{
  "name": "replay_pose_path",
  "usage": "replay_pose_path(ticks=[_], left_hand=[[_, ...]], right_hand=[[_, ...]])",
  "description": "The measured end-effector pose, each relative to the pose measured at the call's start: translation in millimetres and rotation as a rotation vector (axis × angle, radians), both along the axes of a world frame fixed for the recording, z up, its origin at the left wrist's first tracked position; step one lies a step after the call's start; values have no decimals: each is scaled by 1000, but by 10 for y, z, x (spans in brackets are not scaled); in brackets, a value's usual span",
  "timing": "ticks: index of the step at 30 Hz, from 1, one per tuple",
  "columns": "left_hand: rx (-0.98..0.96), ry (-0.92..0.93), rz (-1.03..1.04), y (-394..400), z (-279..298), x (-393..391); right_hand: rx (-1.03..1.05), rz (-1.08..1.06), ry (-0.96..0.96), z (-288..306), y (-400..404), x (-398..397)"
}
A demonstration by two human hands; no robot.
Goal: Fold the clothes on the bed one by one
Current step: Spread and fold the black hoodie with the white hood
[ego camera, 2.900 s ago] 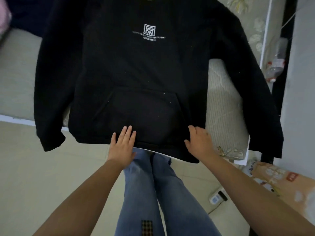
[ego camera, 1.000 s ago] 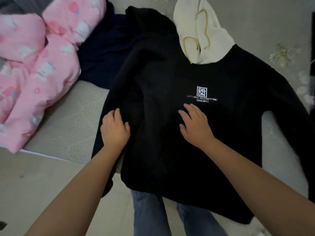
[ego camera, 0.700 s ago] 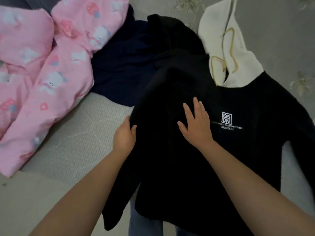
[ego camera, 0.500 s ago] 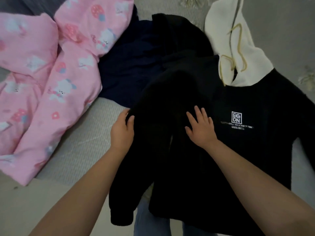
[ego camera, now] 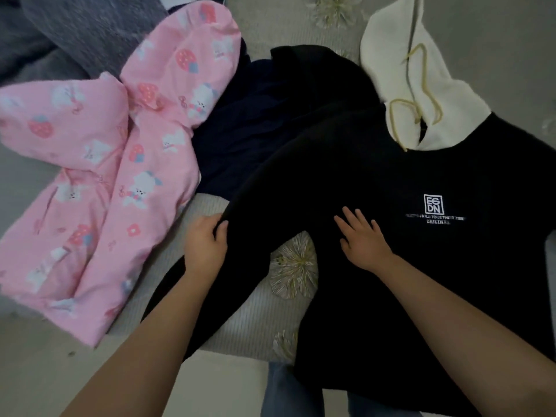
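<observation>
A black hoodie with a white chest logo and a cream hood lies face up on the bed. Its left sleeve arches out from the body, and a patch of bedspread shows between sleeve and body. My left hand grips the sleeve's outer edge with curled fingers. My right hand lies flat, fingers spread, on the hoodie's chest left of the logo.
A pink printed garment lies at the left, a dark navy garment between it and the hoodie, and a grey blanket at the top left. The grey bedspread ends near my jeans.
My left hand has pulled the left sleeve outward, away from the body, so bedspread now shows between them. My right hand stays pressed on the chest.
</observation>
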State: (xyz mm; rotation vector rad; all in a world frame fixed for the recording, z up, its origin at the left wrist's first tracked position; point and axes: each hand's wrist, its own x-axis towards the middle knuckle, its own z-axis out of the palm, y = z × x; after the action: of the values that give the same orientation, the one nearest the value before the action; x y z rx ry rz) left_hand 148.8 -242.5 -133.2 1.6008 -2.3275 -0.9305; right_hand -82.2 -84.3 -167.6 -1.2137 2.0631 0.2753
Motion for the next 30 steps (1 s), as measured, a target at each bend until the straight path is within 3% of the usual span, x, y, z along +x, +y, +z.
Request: replay_pose_path(ticks=[6,10,12,15,16,17,18,20,22,25,27,30], left_hand=[[-95,192,-110,204,517,-487],[93,283,-193,540,876,-1220],[346,320,-182,750,950,-1684],[1196,499,-79,1067,1071,-2394],[1323,486,-91,1187,1042,-2589],[1300,416,-165,1302,990,-2749],[1138,316,-257,1409,927,-2870],[587,125,-347,1487,760,-2964],[236,-43,-461,1399,624,-2893],[89,-548,-890,1319,493,-2621],[38,-898,-1020,1400,469,-2496],[1,-1023,-1006,1531,524,-2581]], right_hand=[[-108,-153,-190,187,270,-172],[-210,-442,-267,397,731,-521],[-248,-543,-263,472,1049,-723],[-288,-712,-190,544,1591,-1040],[-291,-772,-171,555,1786,-1136],[-285,-816,-159,552,1972,-1218],[-271,-843,-147,540,2134,-1285],[-253,-856,-129,493,2366,-1376],[-265,-816,-122,419,2446,-1425],[-290,-634,-79,263,2387,-1463],[-264,-551,-76,183,2301,-1484],[-224,-528,-109,117,2242,-1559]])
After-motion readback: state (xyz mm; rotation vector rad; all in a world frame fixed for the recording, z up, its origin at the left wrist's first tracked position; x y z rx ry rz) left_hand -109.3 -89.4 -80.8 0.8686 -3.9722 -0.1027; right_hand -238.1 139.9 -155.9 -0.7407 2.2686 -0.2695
